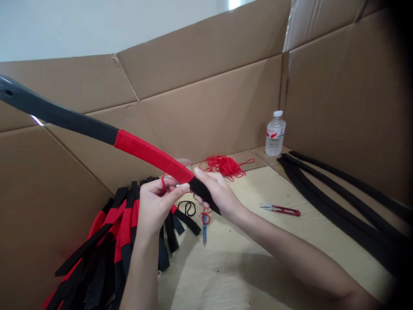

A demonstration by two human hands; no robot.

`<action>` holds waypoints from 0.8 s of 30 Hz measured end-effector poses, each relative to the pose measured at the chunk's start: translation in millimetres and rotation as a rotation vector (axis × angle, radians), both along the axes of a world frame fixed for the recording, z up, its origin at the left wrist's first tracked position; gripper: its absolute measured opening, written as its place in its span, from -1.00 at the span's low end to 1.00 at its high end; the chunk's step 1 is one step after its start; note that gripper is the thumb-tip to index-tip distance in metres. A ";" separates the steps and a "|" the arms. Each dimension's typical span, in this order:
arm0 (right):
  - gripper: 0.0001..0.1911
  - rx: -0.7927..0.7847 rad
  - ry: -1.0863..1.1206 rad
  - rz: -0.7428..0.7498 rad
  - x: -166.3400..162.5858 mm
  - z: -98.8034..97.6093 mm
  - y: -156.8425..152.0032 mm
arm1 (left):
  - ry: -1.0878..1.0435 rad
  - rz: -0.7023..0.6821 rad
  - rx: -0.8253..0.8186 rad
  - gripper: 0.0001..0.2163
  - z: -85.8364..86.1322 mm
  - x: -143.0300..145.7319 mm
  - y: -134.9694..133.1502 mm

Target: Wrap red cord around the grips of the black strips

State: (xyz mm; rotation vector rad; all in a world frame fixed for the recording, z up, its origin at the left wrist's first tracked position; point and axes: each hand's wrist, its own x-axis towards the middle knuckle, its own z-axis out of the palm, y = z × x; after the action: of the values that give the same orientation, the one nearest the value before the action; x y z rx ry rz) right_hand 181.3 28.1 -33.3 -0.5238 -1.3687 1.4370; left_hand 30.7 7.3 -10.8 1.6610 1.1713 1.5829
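My right hand [217,193] is closed around the black lower end of a long bar [64,117], fingers over the top and thumb hidden beneath. The bar runs up and away to my left, well above the bench [258,262]. Its middle stretch is bound in a tight red wrap [151,155] that ends just at my right fingertips.

My left hand [155,206] sits just beside the right one, under the bar. Thumb and forefinger are pinched together on a thin red cord [163,184], which loops up to the end of the wrap. The other fingers are curled in.

Below my left hand, leaning in the corner, is a pile [109,241] of similar black-and-red pieces. A small black loop [189,208] and a blue pen [204,230] lie on the bench under my hands. A loose tangle [225,165] of red cord lies farther back, near the cardboard wall [209,86]. Red-handled snips [280,209] rest to the right of my right wrist, apart from it. A water bottle [275,134] stands upright in the far corner. Several long black strips [338,202] lie along the right wall.
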 end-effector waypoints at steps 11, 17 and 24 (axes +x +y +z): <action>-0.40 0.251 -0.387 -0.237 24.9 -8.3 -7.0 | 0.061 -0.204 -0.168 -0.75 -17.4 11.1 -5.1; -0.41 0.230 -0.504 -0.346 51.7 -14.0 -8.9 | 0.012 -0.156 -0.262 -0.63 -31.7 -13.8 -10.8; -0.45 0.231 -0.602 -0.330 48.1 -22.7 -41.3 | 0.043 -0.034 -0.178 -0.66 -43.7 -5.2 -56.6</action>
State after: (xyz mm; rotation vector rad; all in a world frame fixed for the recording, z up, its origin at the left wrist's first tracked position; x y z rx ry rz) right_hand 229.4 -13.2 -56.0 -1.0294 -1.7856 0.8640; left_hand 25.5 -49.3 -54.5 1.5977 1.2608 1.3854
